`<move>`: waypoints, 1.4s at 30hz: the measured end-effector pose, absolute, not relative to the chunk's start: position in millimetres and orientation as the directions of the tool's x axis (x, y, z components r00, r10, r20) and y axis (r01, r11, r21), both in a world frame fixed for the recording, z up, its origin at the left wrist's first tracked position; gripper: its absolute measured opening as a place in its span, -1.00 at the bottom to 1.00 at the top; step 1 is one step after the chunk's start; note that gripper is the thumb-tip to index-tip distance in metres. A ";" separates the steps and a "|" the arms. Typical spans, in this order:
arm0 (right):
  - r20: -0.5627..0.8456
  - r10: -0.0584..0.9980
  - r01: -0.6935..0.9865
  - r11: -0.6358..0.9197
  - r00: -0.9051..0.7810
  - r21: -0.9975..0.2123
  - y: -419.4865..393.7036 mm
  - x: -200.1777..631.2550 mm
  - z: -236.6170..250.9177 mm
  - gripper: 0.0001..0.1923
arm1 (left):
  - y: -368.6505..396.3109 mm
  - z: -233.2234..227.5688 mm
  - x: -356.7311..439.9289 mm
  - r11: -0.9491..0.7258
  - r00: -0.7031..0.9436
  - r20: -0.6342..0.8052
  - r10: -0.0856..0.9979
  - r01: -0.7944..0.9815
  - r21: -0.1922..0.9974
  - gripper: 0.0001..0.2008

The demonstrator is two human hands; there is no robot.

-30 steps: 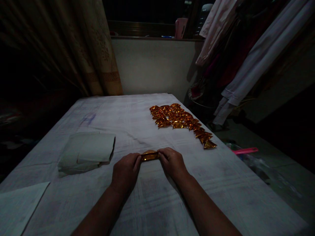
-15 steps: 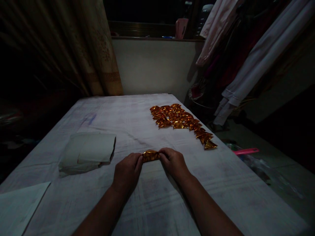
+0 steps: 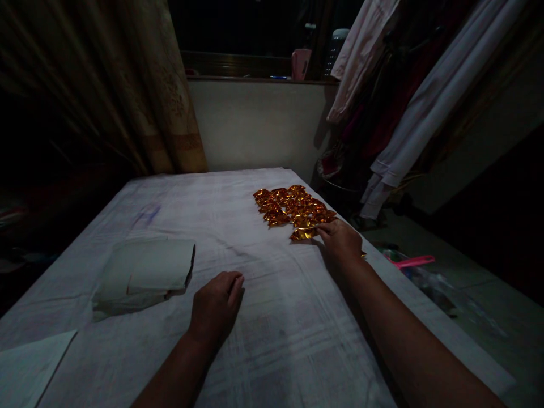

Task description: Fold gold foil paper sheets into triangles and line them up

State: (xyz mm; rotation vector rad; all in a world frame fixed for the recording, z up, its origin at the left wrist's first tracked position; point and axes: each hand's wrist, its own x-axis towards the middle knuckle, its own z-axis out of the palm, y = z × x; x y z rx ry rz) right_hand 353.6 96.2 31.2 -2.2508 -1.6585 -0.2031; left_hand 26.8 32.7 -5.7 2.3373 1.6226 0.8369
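**Right hand at the gold foil pile, left hand resting empty**

The right hand [image 3: 340,241] is reaching out to the far right part of the table [image 3: 272,340] and is sitting at the near edge of the pile of folded gold foil pieces [image 3: 293,207]. Its fingertips are touching one folded gold foil piece [image 3: 302,234], which is lying at the near end of the pile, just left of the fingers. Whether the fingers are pinching that piece or only pressing on it cannot be told; the light is dim and the back of the hand is covering the grip. Some of the pile is hiding under the hand and wrist, with a small gold bit showing at the wrist's right side.

The left hand [image 3: 216,309] is lying palm down on the white cloth near the table's middle, fingers loosely curled together, holding nothing. It is staying well apart from the pile and from the right hand.

A folded grey paper stack [image 3: 142,275] is lying on the table to the left of the left hand, near but not touching. A white sheet [image 3: 25,368] is showing at the near left corner. Beyond the table, a curtain [image 3: 140,96] is hanging at the left, clothes [image 3: 408,102] are hanging at the right, and a pink cup [image 3: 300,64] is standing on the window ledge. A pink-handled item [image 3: 410,261] is lying on the floor right of the table.
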 end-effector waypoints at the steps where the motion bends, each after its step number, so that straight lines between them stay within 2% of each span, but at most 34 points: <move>1: 0.302 0.902 0.949 -0.268 0.308 -0.166 100.0 357.9 31.4 -0.77 | 32.5 -5.6 26.7 -0.390 0.248 0.345 0.905 0.807 0.443 -0.70; 12: 0.256 0.909 0.942 -0.335 0.329 -0.024 115.3 367.9 26.4 -0.76 | 32.2 -7.4 26.2 -0.376 0.244 0.331 0.911 0.820 0.431 -0.68; 22: 0.253 0.913 0.944 -0.329 0.321 -0.010 105.9 358.8 30.7 -0.72 | 33.2 -8.5 26.3 -0.384 0.240 0.352 0.905 0.817 0.431 -0.69; 24: 0.305 0.911 0.960 -0.275 0.278 -0.053 94.7 343.8 30.4 -0.70 | 33.3 -8.0 26.3 -0.381 0.236 0.350 0.907 0.815 0.438 -0.68; 26: 0.321 0.930 0.982 -0.148 0.178 -0.113 81.4 321.3 27.2 -0.70 | 33.6 -7.0 26.3 -0.371 0.231 0.337 0.913 0.815 0.446 -0.68; 28: 0.264 0.963 0.985 -0.016 0.061 -0.170 68.3 294.6 22.3 -0.72 | 33.9 -5.8 26.1 -0.361 0.226 0.326 0.918 0.815 0.452 -0.67; 31: 0.149 0.983 0.972 0.138 -0.111 -0.190 53.6 257.5 16.1 -0.78 | 33.7 -4.4 25.5 -0.358 0.223 0.320 0.921 0.809 0.466 -0.67; 37: 0.156 0.973 0.960 0.200 -0.171 -0.198 43.8 222.7 13.7 -0.83 | 25.5 -1.0 20.9 -0.427 0.265 0.362 0.894 0.751 0.505 -0.68; 42: 0.198 0.974 0.960 0.157 -0.111 -0.233 43.8 215.9 4.5 -0.81 | 16.2 9.5 -1.4 -0.485 0.292 0.454 0.842 0.778 0.400 -0.68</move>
